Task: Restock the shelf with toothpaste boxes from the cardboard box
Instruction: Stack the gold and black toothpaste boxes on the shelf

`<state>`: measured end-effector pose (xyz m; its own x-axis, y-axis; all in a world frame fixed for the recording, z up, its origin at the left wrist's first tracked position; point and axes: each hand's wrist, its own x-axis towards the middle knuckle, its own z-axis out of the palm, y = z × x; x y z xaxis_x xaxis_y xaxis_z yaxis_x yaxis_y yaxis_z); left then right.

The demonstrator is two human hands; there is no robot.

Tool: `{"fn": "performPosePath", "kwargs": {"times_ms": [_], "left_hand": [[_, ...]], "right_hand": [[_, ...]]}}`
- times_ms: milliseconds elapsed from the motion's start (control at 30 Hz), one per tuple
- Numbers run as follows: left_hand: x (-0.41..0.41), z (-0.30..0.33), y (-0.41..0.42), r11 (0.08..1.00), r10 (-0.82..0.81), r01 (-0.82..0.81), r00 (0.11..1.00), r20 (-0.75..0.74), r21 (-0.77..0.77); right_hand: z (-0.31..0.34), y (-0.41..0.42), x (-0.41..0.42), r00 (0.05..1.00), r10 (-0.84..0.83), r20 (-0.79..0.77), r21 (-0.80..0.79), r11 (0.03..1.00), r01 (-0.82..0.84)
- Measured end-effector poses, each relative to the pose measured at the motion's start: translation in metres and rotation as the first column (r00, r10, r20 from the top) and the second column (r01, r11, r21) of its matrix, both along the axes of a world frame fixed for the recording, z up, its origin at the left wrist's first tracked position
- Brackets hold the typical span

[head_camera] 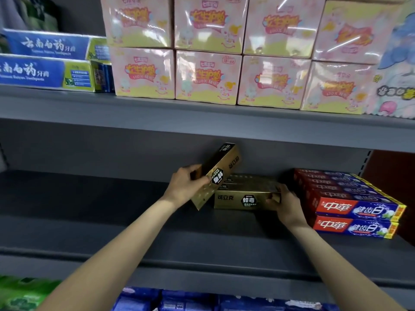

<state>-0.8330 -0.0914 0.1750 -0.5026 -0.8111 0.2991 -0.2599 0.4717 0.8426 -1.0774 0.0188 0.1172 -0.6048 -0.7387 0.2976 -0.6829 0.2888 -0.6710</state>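
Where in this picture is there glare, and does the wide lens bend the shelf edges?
Head view: white streaks of glare lie on the plastic wrap of the pink packs on the upper shelf; the grey shelf edge bows visibly, so the lens distorts; the gold toothpaste box in the left hand is sharp enough to read its black label.

L hand (186, 185) grips tilted gold box (215, 176); R hand (286, 204) holds shelved gold box (242, 199).

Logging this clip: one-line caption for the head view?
Left hand holds a tilted gold toothpaste box; right hand steadies gold boxes on the shelf.
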Motion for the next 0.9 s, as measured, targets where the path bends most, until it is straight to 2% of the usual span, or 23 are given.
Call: {"fn": "performPosePath", "kwargs": {"times_ms": [67,167,267,300,333,367,400,433,467,533,667,767,833,900], "left_hand": [[0.001,-0.001,0.0,1.0,-0.014,0.014,1.0,0.001,0.003],[0.002,-0.002,0.002,0.999,-0.046,0.046,0.999,0.019,-0.005],[0.001,-0.003,0.005,0.996,-0.087,0.088,0.995,0.046,-0.014],[0.0,-0.004,0.005,0.995,-0.099,0.1,0.994,0.044,-0.016],[-0.001,-0.005,0.005,0.993,-0.114,0.115,0.992,0.051,-0.02],[-0.001,-0.005,0.005,0.99,-0.132,0.135,0.989,0.06,-0.033],[-0.002,-0.005,0.006,0.986,-0.153,0.158,0.985,0.079,-0.049],[-0.003,-0.004,0.007,0.981,-0.177,0.184,0.979,0.096,-0.065],[-0.003,-0.003,0.009,0.975,-0.199,0.209,0.974,0.112,-0.081],[-0.003,-0.001,0.011,0.963,-0.233,0.247,0.964,0.132,-0.104],[0.0,-0.003,0.005,0.97,-0.231,0.236,0.969,0.092,-0.053],[0.008,-0.001,0.0,0.969,-0.109,0.112,0.994,-0.029,0.218],[0.014,-0.002,-0.001,0.899,-0.099,0.125,0.992,-0.084,0.419],[0.016,-0.003,-0.002,0.857,-0.122,0.165,0.985,-0.12,0.489]], "right_hand": [[-0.001,-0.001,0.002,1.0,-0.019,-0.018,0.072,0.997,0.02],[0.001,0.001,0.005,0.985,-0.08,-0.155,0.134,0.986,0.101],[0.009,0.0,0.016,0.958,-0.085,-0.275,0.073,0.991,0.109],[0.016,-0.001,0.021,0.97,-0.052,-0.238,0.017,0.998,0.058],[0.023,-0.002,0.028,0.991,0.002,-0.13,-0.064,0.998,-0.011],[0.034,-0.002,0.037,0.994,0.077,0.072,-0.143,0.987,-0.066],[0.044,-0.002,0.045,0.931,0.167,0.324,-0.212,0.972,-0.1],[0.052,-0.003,0.051,0.813,0.231,0.535,-0.249,0.962,-0.11],[0.059,-0.004,0.055,0.704,0.27,0.656,-0.262,0.957,-0.123],[0.065,-0.006,0.057,0.606,0.306,0.734,-0.291,0.948,-0.126],[0.062,-0.008,0.056,0.383,0.454,0.804,-0.488,0.873,-0.009],[0.054,-0.007,0.052,0.289,0.53,0.797,-0.561,0.827,0.032],[0.048,-0.007,0.05,0.281,0.59,0.757,-0.615,0.788,0.003],[0.045,-0.006,0.05,0.285,0.62,0.731,-0.641,0.767,-0.025]]}}
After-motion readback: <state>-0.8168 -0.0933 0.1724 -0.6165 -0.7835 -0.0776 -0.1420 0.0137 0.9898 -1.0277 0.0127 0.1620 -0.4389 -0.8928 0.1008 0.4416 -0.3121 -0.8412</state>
